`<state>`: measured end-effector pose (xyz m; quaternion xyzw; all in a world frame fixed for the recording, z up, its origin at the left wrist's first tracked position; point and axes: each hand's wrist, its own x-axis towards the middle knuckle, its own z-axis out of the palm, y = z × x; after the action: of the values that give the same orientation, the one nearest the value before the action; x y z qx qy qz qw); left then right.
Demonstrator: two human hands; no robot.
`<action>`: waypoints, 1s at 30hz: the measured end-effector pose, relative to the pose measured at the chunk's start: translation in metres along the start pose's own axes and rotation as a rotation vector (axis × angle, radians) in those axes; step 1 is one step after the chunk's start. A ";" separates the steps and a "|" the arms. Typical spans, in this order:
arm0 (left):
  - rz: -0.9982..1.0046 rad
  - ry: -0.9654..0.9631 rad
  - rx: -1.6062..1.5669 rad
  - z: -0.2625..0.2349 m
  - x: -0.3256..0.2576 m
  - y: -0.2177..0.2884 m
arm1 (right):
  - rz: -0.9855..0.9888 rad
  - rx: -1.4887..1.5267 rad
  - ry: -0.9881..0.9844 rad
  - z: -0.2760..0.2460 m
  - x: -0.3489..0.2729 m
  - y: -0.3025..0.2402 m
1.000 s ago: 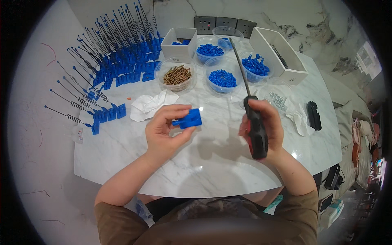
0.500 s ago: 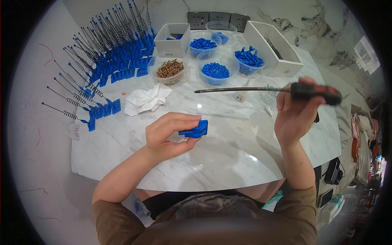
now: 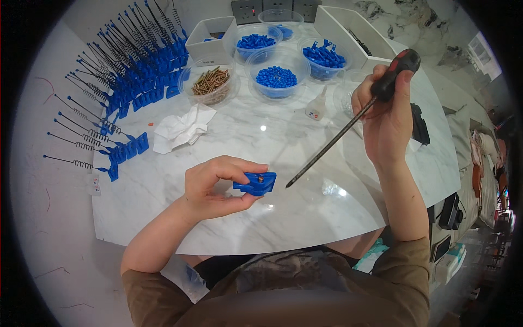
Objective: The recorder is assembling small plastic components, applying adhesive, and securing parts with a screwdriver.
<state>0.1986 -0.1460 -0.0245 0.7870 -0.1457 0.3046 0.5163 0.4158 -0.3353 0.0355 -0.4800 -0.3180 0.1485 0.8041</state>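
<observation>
Between the thumb and fingers of my left hand [image 3: 215, 187] is a blue plastic part [image 3: 260, 185], held just above the table. A small brass-coloured screw [image 3: 261, 179] shows in the part's upper face. My right hand [image 3: 388, 117] is wrapped round the black-and-red handle of a screwdriver [image 3: 332, 143]. Its long dark shaft slants down to the left, and the tip sits a little to the right of the blue part, apart from it.
Behind my hands stand tubs of brass screws [image 3: 211, 82], blue beads [image 3: 276, 79] and blue clips [image 3: 324, 54]. Blue bases with springy black rods [image 3: 128, 150] crowd the left side. Crumpled tissue [image 3: 184, 128], a small bottle [image 3: 316, 104] and a white box [image 3: 351, 43] also stand around.
The screwdriver has swung from level to slanting, its tip coming down near the blue part. My left hand has tilted the part, so the screw now shows.
</observation>
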 end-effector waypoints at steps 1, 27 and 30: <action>0.001 -0.020 0.003 0.000 0.000 0.000 | 0.004 0.000 0.002 0.000 0.000 0.000; 0.013 -0.223 0.048 -0.001 0.004 0.006 | 0.117 -0.129 -0.124 0.006 -0.007 0.007; 0.020 -0.307 0.077 -0.002 0.004 0.005 | 0.126 -0.144 -0.123 0.008 -0.008 0.010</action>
<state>0.1980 -0.1455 -0.0181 0.8419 -0.2191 0.1914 0.4544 0.4051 -0.3288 0.0266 -0.5455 -0.3458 0.2049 0.7354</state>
